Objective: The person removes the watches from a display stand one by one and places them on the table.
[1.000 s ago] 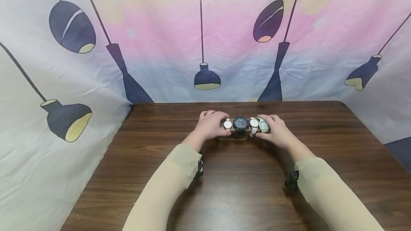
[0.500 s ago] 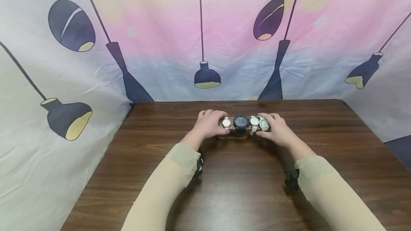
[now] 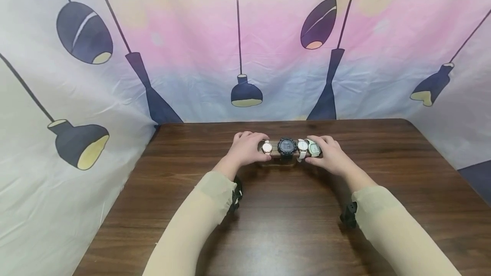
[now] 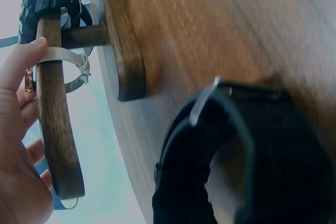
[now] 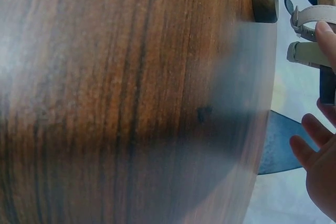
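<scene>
A wooden T-shaped watch stand bears several watches on its crossbar. My left hand grips the small white-strapped watch with a rose-gold case, near the bar's left end. In the left wrist view a fingertip presses its white strap against the wood. A chunky black watch sits at the middle, a gap away. To its right is another white-strapped watch. Against that one, my right hand holds a pale green watch between thumb and fingers at the right end.
The stand's wooden base rests on the dark wood-grain table toward its far edge. Behind the table hangs a cloth backdrop printed with lamps. Black straps circle the forearms at the cuffs.
My left hand has slid its white-strapped watch left along the bar, widening the gap to the black watch. The right hand has stayed nearly still.
</scene>
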`<state>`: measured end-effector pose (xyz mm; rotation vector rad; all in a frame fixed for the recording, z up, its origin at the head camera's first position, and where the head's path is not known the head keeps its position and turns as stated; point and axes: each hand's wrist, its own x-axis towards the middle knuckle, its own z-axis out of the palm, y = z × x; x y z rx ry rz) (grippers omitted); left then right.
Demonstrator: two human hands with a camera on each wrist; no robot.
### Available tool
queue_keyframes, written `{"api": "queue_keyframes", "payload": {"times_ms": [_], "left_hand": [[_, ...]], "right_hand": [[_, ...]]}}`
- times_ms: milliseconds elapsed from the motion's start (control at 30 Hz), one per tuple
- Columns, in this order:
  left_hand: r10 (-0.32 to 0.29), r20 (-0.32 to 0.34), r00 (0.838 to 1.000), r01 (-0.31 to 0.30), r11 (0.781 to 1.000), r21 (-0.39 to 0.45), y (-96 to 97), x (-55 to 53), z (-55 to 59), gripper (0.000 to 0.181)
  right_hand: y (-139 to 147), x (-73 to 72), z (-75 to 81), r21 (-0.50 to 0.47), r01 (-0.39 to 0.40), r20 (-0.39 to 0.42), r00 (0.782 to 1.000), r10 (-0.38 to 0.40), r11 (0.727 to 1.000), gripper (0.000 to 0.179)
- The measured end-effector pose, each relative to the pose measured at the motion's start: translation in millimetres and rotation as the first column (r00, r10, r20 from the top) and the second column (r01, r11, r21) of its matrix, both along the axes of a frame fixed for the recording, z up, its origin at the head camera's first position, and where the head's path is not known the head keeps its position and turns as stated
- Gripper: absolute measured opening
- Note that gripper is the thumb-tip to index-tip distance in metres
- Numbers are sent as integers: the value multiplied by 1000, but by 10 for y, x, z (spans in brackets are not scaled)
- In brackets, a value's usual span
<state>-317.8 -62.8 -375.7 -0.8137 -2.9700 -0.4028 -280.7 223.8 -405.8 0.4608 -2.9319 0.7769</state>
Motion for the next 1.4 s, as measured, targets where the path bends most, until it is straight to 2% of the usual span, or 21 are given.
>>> {"api": "queue_keyframes", "payload": {"times_ms": [400,833,1167,1400], "left_hand": [[13,19,1000,-13,1000,14,-128,4,8,58],[5,19,1000,-5,1000,22,-138,2,2,58],[9,10,1000,-10,999,45,-204,-14,-53,60],[9,9,1000,-10,999,33,-230,-1,-30,59]], "right_hand": [[-5,-3,19,-6,-5,-2,1000,5,1000,71],[-1,3,15,-8,-5,10,1000,6,1000,72],[-14,4,21,-9,-7,-4,1000,7,1000,72],[-16,14,22,-9,-2,4,1000,2,1000,71]]}}
